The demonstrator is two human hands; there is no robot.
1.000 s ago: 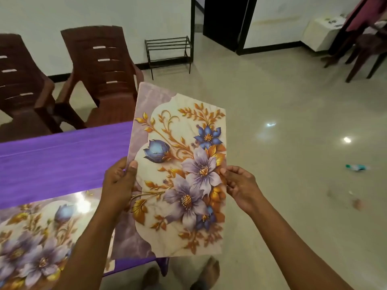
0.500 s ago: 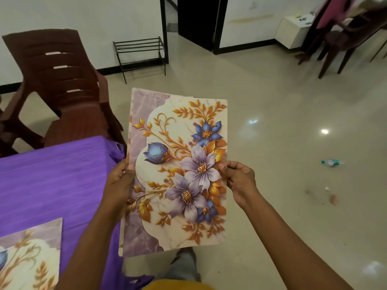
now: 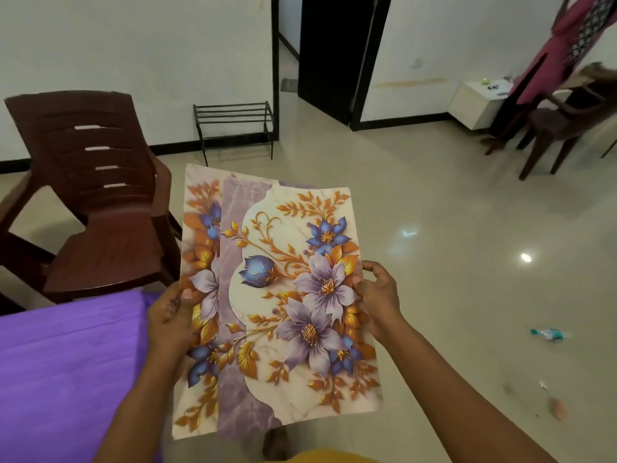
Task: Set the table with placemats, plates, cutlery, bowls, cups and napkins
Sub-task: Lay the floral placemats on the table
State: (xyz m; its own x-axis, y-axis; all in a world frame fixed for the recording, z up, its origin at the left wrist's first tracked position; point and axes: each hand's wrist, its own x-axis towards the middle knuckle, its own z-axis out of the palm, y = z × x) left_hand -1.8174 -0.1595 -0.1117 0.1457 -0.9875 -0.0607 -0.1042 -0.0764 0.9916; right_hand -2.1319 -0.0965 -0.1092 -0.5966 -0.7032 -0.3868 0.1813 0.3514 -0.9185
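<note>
I hold two floral placemats upright in front of me, past the corner of the table. The top placemat (image 3: 293, 305) shows purple and blue flowers with gold leaves. A second placemat (image 3: 200, 269) of the same print sticks out behind it on the left. My left hand (image 3: 172, 315) grips the left edge of the stack, thumb on the front. My right hand (image 3: 379, 304) pinches the right edge of the top placemat. The table with its purple cloth (image 3: 66, 369) lies at the lower left.
A brown plastic chair (image 3: 100, 202) stands at the table's far corner. A black metal rack (image 3: 235, 128) is against the wall. Another chair (image 3: 564, 128) and a white box (image 3: 477, 101) stand at the far right. Small litter (image 3: 547, 334) lies on the tiled floor.
The view has swung right, so the placemat lying on the table is out of sight. The held stack has fanned apart, showing a second placemat behind the first.
</note>
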